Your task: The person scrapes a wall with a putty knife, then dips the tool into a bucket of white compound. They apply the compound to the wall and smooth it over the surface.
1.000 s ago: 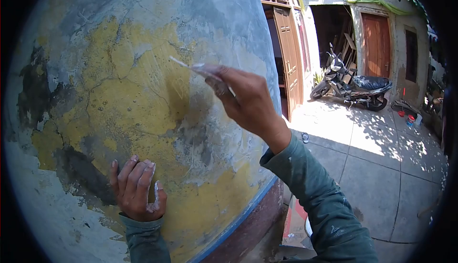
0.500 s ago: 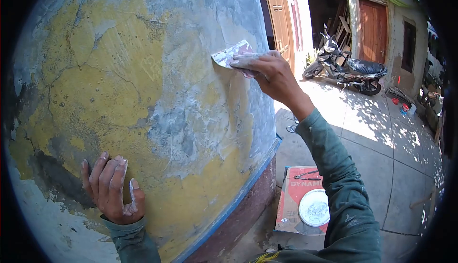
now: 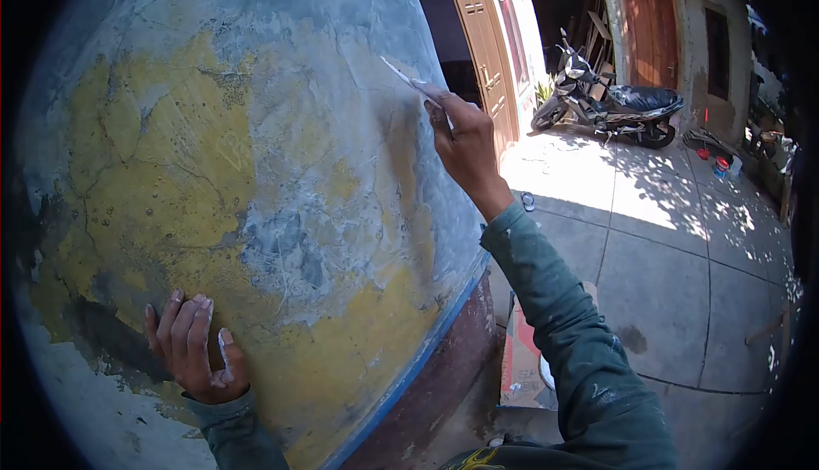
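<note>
A worn wall (image 3: 179, 188) fills the left side, with yellow paint, cracks and patches of grey-white putty. My right hand (image 3: 467, 142) grips a putty scraper (image 3: 399, 71) near the wall's right edge; its thin blade shows nearly edge-on, at the grey-white upper area. White smears mark the scraper. Lower left, my left hand (image 3: 194, 346) rests against the yellow paint, fingers stretched upward, thumb apart, white residue on them. It holds nothing.
Below my right arm stands a red-and-brown cardboard box (image 3: 518, 359) with a white tub (image 3: 546, 374) mostly hidden by the sleeve. A blue stripe (image 3: 418, 357) edges the wall's base. A motorbike (image 3: 610, 103) is parked before a wooden door (image 3: 648, 31).
The scraper has moved up along the wall and turned from its broad face to nearly edge-on. The view has shifted, and my arm now covers more of the box and tub.
</note>
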Demonstrator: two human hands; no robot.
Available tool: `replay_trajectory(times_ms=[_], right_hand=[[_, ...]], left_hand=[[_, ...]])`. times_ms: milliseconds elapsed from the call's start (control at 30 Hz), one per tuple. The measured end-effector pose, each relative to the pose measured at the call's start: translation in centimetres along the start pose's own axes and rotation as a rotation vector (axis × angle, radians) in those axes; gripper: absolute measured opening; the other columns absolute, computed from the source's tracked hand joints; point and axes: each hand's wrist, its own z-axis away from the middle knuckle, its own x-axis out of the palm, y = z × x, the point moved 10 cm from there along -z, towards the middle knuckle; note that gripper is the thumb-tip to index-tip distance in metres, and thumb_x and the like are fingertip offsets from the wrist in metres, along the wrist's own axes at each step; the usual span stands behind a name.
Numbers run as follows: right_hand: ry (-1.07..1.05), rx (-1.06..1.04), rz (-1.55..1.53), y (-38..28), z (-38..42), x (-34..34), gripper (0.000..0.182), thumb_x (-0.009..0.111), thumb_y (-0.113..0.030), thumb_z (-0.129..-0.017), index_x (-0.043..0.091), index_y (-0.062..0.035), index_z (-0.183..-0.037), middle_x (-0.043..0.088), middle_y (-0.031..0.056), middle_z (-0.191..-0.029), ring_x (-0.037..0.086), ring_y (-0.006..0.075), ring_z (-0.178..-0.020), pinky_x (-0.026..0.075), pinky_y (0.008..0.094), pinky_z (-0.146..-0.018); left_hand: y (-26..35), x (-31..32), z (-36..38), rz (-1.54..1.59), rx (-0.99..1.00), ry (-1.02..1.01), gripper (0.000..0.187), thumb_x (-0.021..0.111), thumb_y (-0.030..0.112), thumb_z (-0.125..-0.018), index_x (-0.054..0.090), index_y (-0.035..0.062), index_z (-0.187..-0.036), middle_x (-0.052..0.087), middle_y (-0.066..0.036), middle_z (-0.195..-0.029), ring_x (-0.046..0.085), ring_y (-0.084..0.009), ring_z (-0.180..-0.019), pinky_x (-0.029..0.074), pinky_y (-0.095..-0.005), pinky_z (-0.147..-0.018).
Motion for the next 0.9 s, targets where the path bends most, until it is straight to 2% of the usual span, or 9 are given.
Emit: replay_trajectory(times_ms=[100,200,333,433,500,567,633,733,900], right_hand=[[0.014,-0.112,0.247,-0.7,1.2,3.4,0.037,0.070,-0.002,-0.083,0.070,-0.0059,-0.120,0.070,0.0151,-0.089,0.067,0.0348,-0.081,0.052,0.0441,-0.074],[-0.008,-0.077,0.221,-2.5,6.0,5.0,0.039,0.071,-0.004,-0.078,0.071,-0.0098,-0.116,0.063,0.0103,-0.078,0.064,0.0321,-0.076,0.050,0.0435,-0.073],[-0.324,-0.141,0.152,-6.2,13.6,3.9,0.049,0.073,-0.004,-0.076,0.072,-0.0146,-0.124,0.057,0.0070,-0.070,0.060,0.0280,-0.066,0.049,0.0395,-0.068],[-0.400,-0.092,0.071,-6.1,11.7,0.0,0.044,0.068,-0.003,-0.082,0.071,-0.0152,-0.124,0.063,0.0082,-0.076,0.064,0.0280,-0.070,0.049,0.0383,-0.066],[-0.137,0.173,-0.032,-1.7,7.5,-2.5,0.034,0.065,-0.005,-0.089,0.071,-0.0100,-0.122,0.070,0.0150,-0.083,0.069,0.0341,-0.077,0.052,0.0420,-0.069],[-0.068,0.402,-0.009,4.4,4.2,-2.9,0.026,0.060,-0.009,-0.094,0.069,-0.0052,-0.119,0.072,0.0218,-0.092,0.070,0.0401,-0.085,0.053,0.0460,-0.074],[-0.101,0.495,0.056,9.3,2.6,-1.2,0.023,0.059,-0.012,-0.095,0.070,-0.0042,-0.113,0.072,0.0242,-0.094,0.070,0.0434,-0.088,0.053,0.0479,-0.076],[-0.100,0.534,0.125,9.4,1.3,1.2,0.022,0.059,-0.015,-0.095,0.070,-0.0045,-0.111,0.071,0.0252,-0.095,0.069,0.0450,-0.092,0.053,0.0501,-0.078],[-0.065,0.435,0.046,2.9,0.9,2.8,0.017,0.060,-0.013,-0.093,0.068,-0.0030,-0.104,0.069,0.0267,-0.093,0.067,0.0474,-0.085,0.052,0.0528,-0.073]], left_hand=[[0.1,0.0,0.0,-0.008,-0.003,-0.010,0.041,0.056,0.015,-0.085,0.066,0.0006,-0.122,0.068,-0.015,-0.122,0.059,-0.0394,-0.127,0.029,-0.0623,-0.120],[0.1,0.2,0.0,-0.014,-0.015,-0.029,0.040,0.056,0.015,-0.085,0.067,0.0006,-0.121,0.068,-0.015,-0.122,0.059,-0.0395,-0.128,0.029,-0.0622,-0.120],[0.1,0.0,-0.1,-0.022,-0.028,-0.023,0.038,0.057,0.016,-0.086,0.068,0.0055,-0.120,0.068,-0.011,-0.121,0.060,-0.0363,-0.127,0.029,-0.0631,-0.120],[0.1,0.1,-0.2,-0.025,-0.034,-0.008,0.038,0.058,0.016,-0.086,0.069,0.0056,-0.120,0.068,-0.011,-0.121,0.060,-0.0363,-0.127,0.029,-0.0630,-0.120],[0.0,0.0,-0.1,-0.011,-0.023,-0.012,0.038,0.058,0.016,-0.086,0.069,0.0057,-0.120,0.068,-0.011,-0.121,0.060,-0.0363,-0.127,0.029,-0.0630,-0.120],[-0.1,0.0,0.0,-0.005,-0.024,-0.005,0.038,0.058,0.015,-0.086,0.069,0.0057,-0.120,0.068,-0.011,-0.120,0.060,-0.0361,-0.128,0.029,-0.0629,-0.120],[-0.1,0.0,0.0,-0.005,-0.015,-0.007,0.039,0.057,0.015,-0.085,0.068,0.0037,-0.121,0.068,-0.012,-0.121,0.059,-0.0375,-0.128,0.029,-0.0627,-0.120],[-0.1,0.0,0.1,-0.003,-0.012,-0.014,0.040,0.056,0.014,-0.084,0.067,0.0021,-0.121,0.068,-0.014,-0.122,0.058,-0.0388,-0.128,0.029,-0.0625,-0.120],[-0.1,0.1,0.2,-0.006,-0.028,-0.026,0.040,0.056,0.014,-0.084,0.067,0.0024,-0.121,0.068,-0.014,-0.122,0.059,-0.0385,-0.128,0.029,-0.0625,-0.120]])
